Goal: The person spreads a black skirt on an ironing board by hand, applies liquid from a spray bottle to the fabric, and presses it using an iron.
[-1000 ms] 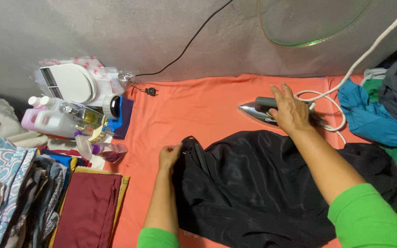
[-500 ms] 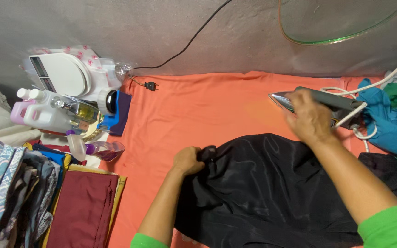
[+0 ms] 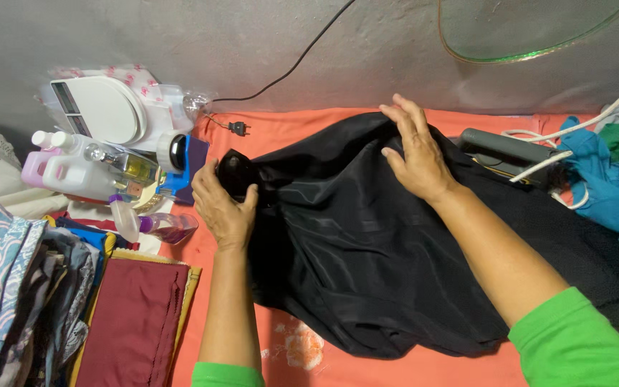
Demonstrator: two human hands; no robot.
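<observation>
Both of your hands are on the black cloth (image 3: 395,258) spread over the orange cover (image 3: 145,287): your left hand (image 3: 225,208) pinches a bunched corner, your right hand (image 3: 413,154) lies flat with fingers spread near the far edge. The iron (image 3: 506,147) sits just beside that hand, partly against the cloth. If it is hot, a tug could drag fabric onto it and scorch it, or snag the white cord (image 3: 574,136).

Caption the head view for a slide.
Both hands, left hand and right hand, spread black garment over orange cloth.
</observation>
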